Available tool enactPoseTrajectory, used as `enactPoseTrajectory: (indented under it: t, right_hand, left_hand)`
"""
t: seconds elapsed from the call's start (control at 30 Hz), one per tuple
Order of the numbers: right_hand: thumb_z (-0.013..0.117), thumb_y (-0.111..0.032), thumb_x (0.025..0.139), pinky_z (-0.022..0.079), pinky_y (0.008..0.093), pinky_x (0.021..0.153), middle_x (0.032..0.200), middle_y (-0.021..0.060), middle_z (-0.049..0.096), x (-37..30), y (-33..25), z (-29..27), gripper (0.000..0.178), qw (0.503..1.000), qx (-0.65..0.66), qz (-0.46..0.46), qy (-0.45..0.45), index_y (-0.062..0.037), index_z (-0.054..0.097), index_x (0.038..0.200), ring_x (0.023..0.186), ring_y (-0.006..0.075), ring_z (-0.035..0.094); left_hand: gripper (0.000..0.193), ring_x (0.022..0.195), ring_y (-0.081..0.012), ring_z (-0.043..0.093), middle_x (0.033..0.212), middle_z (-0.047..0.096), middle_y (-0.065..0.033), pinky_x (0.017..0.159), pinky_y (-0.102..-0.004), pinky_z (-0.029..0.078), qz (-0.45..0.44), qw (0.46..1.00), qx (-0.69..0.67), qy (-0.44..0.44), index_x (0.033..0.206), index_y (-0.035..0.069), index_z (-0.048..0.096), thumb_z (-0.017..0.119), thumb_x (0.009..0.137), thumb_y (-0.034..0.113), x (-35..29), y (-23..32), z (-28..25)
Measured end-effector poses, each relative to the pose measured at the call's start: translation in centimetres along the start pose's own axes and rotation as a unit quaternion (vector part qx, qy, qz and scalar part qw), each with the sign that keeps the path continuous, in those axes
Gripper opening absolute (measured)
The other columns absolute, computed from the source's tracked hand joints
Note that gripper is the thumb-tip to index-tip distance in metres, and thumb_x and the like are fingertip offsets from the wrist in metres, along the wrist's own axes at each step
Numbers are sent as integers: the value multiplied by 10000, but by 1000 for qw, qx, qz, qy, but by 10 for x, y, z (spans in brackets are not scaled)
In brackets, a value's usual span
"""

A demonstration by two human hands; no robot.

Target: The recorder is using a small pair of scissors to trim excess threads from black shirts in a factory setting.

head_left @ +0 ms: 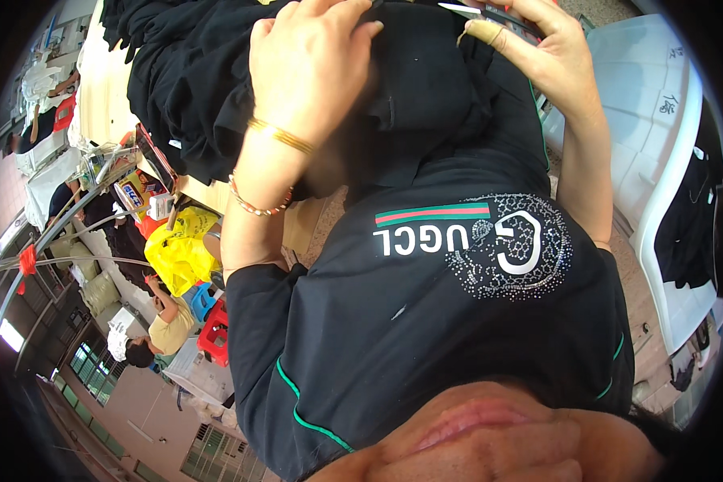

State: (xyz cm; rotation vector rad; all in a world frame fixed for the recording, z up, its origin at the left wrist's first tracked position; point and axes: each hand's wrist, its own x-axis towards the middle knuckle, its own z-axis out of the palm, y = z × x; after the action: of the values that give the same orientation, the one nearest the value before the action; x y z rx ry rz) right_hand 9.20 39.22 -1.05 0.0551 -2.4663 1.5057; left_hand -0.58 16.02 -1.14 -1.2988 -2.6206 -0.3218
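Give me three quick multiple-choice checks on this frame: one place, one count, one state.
1. Where does the left hand rest?
A. on the black garment
B. on a white chair
C. on a yellow bag

2. How many bracelets are on the left wrist?
A. none
B. one
C. two

3. What is the state of the right hand?
A. flat and empty
B. grip closed on a small cutting tool
C. out of view

Key: 1 A, its fingers lie over the dark cloth; 2 C, a gold bangle and a bead bracelet; 3 B, the fingers pinch the tool.
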Motion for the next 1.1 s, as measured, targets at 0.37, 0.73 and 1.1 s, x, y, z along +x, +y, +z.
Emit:
enactPoseTrajectory:
  t: [0.37,0.73,1.1]
  right_hand:
    - [847,-41,801,487,263,740,977,99,662,8,-19,12,370,991,6,-124,38,40,726,1141,853,167,634]
    - [844,-38,803,472,260,724,960,82,641,14,-17,26,396,990,19,-137,21,23,729,1177,840,168,601]
    - [850,-28,802,465,253,702,955,77,637,15,-18,29,373,995,73,-59,-16,14,745,1158,821,163,598]
  left_hand:
    - [191,1053,-84,638,1087,720,-36,983,-215,442,-219,723,-654,39,1163,-12,707,641,1015,91,-20,-34,-3]
    - [206,1048,-101,662,1112,730,-35,981,-232,470,-231,586,-775,59,1173,8,705,642,1010,116,-22,-13,-5]
    - [199,1026,-93,659,1093,727,-26,960,-229,476,-203,571,-795,43,1174,13,696,602,1035,120,-24,-13,-2]
